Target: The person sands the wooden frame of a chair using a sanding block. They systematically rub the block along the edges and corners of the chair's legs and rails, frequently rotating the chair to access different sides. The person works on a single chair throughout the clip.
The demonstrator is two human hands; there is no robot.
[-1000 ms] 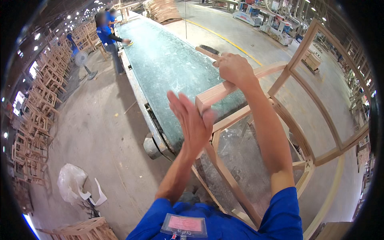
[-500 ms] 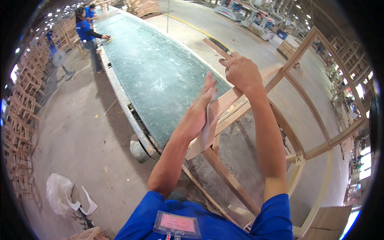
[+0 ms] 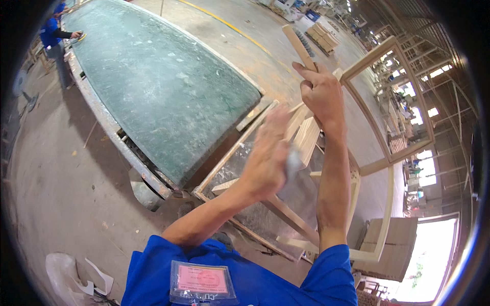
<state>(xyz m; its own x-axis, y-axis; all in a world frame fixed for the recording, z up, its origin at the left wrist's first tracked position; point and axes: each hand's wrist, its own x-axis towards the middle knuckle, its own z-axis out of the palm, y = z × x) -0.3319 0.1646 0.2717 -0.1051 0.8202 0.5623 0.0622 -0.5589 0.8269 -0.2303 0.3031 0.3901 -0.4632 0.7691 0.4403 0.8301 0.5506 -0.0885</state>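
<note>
My right hand [image 3: 324, 94] is closed around the wooden handle of a brush [image 3: 297, 47], whose dark bristles face right. Just below this hand is a pale wooden piece [image 3: 307, 140] with a flat face. My left hand [image 3: 269, 155] is smeared by motion to the left of that piece. Against its palm is a limp grey sheet [image 3: 293, 164], also blurred, which looks like sandpaper. A wooden chair-like frame [image 3: 368, 122] with an open rectangular back stands at the right, partly behind my right forearm.
A long green-topped table [image 3: 168, 76] runs to the far left. There a person in blue [image 3: 53, 35] works at its edge with a hand tool. White plastic sheeting [image 3: 61, 278] lies on the floor at lower left. Brown cardboard [image 3: 390, 247] stands at lower right.
The view has swung to the right. My left hand has come away from the wooden piece's face with the grey sheet. The brush in my right hand now points more upright.
</note>
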